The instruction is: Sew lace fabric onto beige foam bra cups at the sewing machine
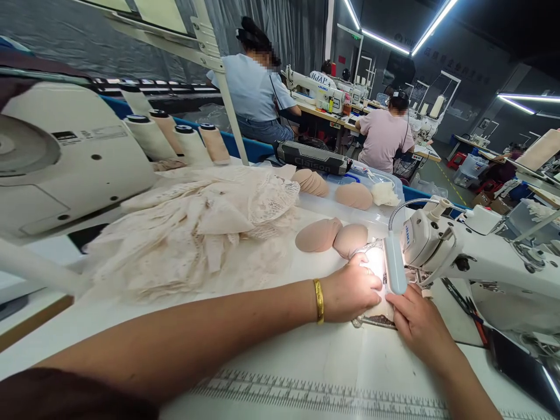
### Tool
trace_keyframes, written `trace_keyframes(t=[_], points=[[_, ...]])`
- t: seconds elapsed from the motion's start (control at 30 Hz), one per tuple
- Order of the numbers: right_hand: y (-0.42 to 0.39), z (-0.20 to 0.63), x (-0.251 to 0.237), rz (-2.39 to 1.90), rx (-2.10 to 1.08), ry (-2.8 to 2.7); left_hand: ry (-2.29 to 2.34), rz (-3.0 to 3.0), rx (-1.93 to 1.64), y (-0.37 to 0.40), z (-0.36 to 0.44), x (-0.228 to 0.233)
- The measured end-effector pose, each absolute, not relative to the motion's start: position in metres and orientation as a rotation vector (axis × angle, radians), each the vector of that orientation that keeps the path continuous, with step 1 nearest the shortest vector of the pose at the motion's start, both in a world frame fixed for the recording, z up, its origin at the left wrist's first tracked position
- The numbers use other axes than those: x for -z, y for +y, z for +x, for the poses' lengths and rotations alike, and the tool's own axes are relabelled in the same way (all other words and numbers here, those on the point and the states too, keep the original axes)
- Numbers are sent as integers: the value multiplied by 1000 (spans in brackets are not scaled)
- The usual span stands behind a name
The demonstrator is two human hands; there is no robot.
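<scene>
My left hand [354, 290], a gold bracelet at its wrist, lies with curled fingers on a small pale fabric piece [375, 262] in bright lamp light. From the right, my right hand [420, 321] pinches the edge of this fabric beside the sewing machine's needle area. Part of the fabric is hidden under my fingers and the lamp. The white sewing machine [464, 251] stands just beyond my right hand, and a grey gooseneck lamp [395, 262] hangs over the work. Beige oval pads [318, 235] lie stacked behind my left hand.
A heap of cream lace fabric [210, 227] covers the table's left. Behind stands a clear plastic tray [380, 217] with more pads. Thread cones [151, 134] and another machine [65, 157] are at left. Scissors [457, 294] and a phone [520, 367] lie at right. Other people sit farther back.
</scene>
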State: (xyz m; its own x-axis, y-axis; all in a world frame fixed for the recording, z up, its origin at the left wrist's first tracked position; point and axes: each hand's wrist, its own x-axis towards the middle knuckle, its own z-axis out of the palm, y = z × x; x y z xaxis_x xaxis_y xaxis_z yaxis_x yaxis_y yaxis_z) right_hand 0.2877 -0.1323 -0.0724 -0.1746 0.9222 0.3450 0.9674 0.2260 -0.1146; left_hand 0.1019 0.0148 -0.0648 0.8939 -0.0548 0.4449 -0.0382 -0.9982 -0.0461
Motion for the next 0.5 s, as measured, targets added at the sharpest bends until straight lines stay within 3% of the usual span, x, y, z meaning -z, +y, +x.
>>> trace_keyframes(t=[0.5], points=[[-125, 300, 80, -1747, 309, -2206, -7, -2994, 650, 34, 112, 64]])
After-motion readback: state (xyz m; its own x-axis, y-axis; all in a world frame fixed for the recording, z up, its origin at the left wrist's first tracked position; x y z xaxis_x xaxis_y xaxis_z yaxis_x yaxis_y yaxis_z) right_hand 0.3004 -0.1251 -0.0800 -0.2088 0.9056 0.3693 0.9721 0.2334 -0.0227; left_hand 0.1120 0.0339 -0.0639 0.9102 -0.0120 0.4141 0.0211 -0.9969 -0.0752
